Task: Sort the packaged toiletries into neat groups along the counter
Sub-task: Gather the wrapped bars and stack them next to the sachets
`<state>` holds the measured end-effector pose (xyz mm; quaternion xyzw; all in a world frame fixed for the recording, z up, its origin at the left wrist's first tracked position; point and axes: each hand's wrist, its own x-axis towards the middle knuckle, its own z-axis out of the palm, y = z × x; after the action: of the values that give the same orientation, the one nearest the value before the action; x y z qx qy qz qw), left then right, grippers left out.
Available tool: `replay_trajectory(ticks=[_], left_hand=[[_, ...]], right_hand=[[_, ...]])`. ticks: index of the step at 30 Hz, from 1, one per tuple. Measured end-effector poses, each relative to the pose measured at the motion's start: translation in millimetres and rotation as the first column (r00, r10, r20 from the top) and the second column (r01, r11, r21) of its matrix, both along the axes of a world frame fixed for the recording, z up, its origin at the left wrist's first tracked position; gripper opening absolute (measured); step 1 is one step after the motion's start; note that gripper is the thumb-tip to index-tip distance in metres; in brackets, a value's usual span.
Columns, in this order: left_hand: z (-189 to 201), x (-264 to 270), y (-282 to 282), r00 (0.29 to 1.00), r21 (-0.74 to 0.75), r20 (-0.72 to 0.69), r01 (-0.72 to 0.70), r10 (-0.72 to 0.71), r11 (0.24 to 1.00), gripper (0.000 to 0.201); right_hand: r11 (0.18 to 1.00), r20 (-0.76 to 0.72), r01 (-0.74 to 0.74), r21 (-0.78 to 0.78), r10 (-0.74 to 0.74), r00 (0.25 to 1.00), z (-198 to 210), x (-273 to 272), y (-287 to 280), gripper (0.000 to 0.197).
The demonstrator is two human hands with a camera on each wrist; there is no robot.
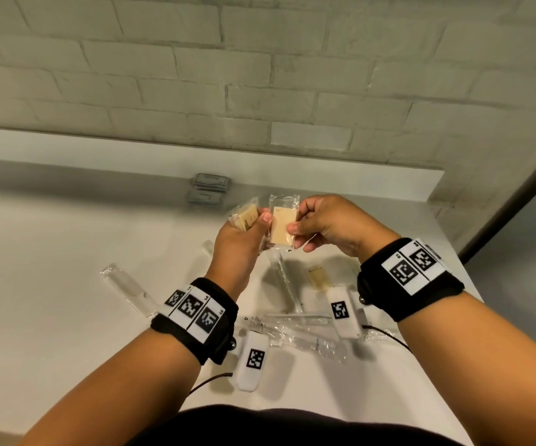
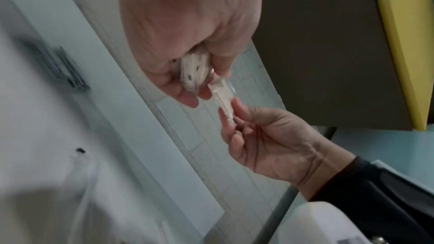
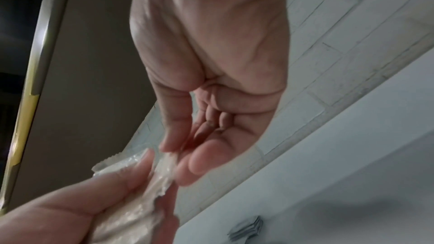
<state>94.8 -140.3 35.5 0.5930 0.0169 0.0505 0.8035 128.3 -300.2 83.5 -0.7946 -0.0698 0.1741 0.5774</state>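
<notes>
A dark garment (image 1: 292, 423) filled the bottom edge of the head view, and above it two forearms with black wrist straps (image 1: 196, 320) bearing printed markers reached over the white counter (image 1: 67, 252). The left hand (image 1: 237, 243) gripped a small bundle of tan packets (image 1: 245, 218), its fingers curled round them, while the right hand (image 1: 327, 225) pinched another tan packet (image 1: 281, 230) between thumb and fingertips, held upright just beside the bundle and touched by the left thumb. The step in hand looked like gathering the tan packets into one group; the next move probably called for sliding the single packet flush against the bundle, edges squared, then setting the lot down in its own spot.

The tan packets were flat rectangles sealed in glossy clear film with crimped ends, likely slippery against one another. One more tan packet (image 1: 318, 278) lay on the counter below the right wrist. Long clear wrapped tubes (image 1: 128, 288) lay scattered near the front, one (image 1: 299, 320) lying crosswise between the wrists. Two neat stacks of grey sachets (image 1: 208, 188) sat by the low white ledge (image 1: 260, 159) under the painted brick wall (image 1: 260, 75), well apart from the rest.
</notes>
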Motion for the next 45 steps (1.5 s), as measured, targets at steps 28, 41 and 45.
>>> replay_trajectory(ticks=[28,41,45], left_hand=[[-18.0,4.9,16.8,0.963,-0.162,-0.165,0.186,-0.213,0.969,0.029],[-10.3,5.7,19.5,0.99,-0.229,-0.02,0.131,-0.139,0.965,0.023],[-7.3,0.1,15.3,0.987,-0.185,0.041,0.159,-0.154,0.97,0.022]], right_hand=[[0.997,0.262,0.018,-0.08,0.004,0.965,-12.0,0.2,16.3,0.015],[0.993,0.183,0.104,0.052,-0.112,0.977,-27.9,-11.0,15.6,0.004],[0.991,0.209,0.131,-0.016,-0.125,0.97,-24.9,-9.1,17.0,0.017]])
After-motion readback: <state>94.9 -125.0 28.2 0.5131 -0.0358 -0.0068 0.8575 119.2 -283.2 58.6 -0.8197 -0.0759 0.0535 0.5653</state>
